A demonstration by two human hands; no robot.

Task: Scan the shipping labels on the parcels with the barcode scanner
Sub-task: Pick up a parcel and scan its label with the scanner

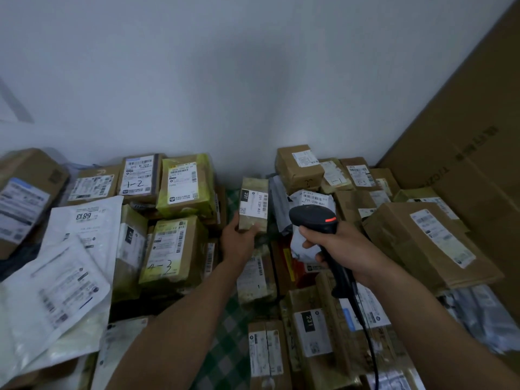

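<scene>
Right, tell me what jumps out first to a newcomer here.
The black barcode scanner gripped in the right hand, centre right, stands out. Just left of it, the left hand holds up a small parcel, white label facing the camera. Labelled parcels lie heaped all around.

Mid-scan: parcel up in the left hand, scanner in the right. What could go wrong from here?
1. The scanner sits close to the white bag's label, right beside the held parcel; it might read the wrong barcode.
2. The left hand grips only the parcel's lower end, so it could tip or slip.
3. The cable trails over boxes below the right hand and may snag.
</scene>
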